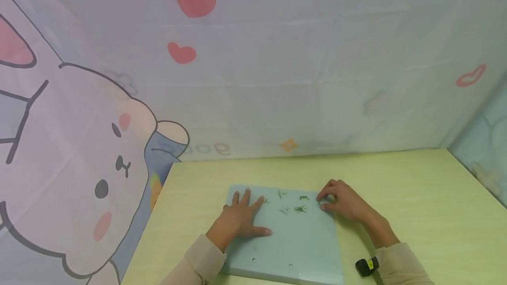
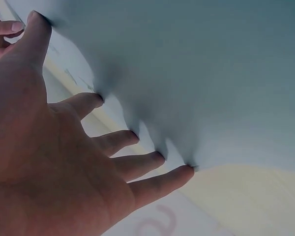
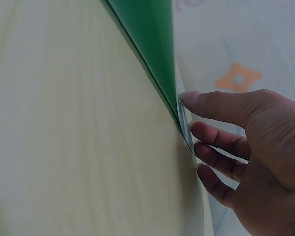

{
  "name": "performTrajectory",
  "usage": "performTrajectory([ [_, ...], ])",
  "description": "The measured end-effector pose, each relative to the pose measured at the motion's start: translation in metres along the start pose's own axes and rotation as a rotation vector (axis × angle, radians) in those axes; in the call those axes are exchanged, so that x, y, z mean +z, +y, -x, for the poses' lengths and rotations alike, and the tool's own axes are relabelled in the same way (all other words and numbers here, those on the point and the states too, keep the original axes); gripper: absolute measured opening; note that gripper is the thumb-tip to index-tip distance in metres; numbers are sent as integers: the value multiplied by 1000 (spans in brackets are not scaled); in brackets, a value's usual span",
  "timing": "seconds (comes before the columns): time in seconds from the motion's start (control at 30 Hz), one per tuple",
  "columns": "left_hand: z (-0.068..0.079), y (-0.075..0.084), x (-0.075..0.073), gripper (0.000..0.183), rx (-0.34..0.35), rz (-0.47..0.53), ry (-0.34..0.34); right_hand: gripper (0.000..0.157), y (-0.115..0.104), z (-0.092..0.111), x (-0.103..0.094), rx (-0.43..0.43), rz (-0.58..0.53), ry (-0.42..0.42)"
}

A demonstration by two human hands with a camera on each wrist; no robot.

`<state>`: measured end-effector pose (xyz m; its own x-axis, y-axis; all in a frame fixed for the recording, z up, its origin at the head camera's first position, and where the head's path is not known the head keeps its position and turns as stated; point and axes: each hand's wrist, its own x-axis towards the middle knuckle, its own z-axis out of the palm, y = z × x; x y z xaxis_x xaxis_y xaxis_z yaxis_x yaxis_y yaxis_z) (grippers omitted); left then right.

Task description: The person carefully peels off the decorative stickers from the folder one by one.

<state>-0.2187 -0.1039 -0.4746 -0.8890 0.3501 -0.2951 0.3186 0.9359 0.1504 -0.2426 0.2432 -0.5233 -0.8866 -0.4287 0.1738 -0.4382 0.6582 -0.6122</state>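
Observation:
A pale blue-green binder (image 1: 301,241) lies on the table, two rivets near its front edge; its side (image 3: 147,54) looks deep green in the right wrist view. Several small green sprigs (image 1: 300,209) of leaves are spread over the far half of its cover. My left hand (image 1: 239,221) rests on the cover's left part with fingers spread, and in the left wrist view its fingertips (image 2: 189,169) press the surface. At the far right edge, my right hand (image 1: 344,201) pinches a small dark-green sprig (image 1: 318,202) between thumb and forefinger, mostly hidden by the fingertips.
The pale yellow table (image 1: 428,210) extends on both sides of the binder. A small black object (image 1: 367,266) with a yellow patch is beside the right cuff. Behind the table hangs a printed cloth (image 1: 297,65) with hearts and a rabbit.

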Motion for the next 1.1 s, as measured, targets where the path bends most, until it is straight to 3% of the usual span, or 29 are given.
performTrajectory([
  [0.4, -4, 2, 3, 103, -19, -17, -14, 12, 1, -1, 2, -49, 18, -8],
  [0.73, -2, 2, 3, 103, -17, -19, 2, 18, -3, -2, 2, -27, 18, -15],
  [1.1, -2, 2, 2, 103, -17, -15, 0, 11, -5, -1, 0, -31, 1, -28],
])
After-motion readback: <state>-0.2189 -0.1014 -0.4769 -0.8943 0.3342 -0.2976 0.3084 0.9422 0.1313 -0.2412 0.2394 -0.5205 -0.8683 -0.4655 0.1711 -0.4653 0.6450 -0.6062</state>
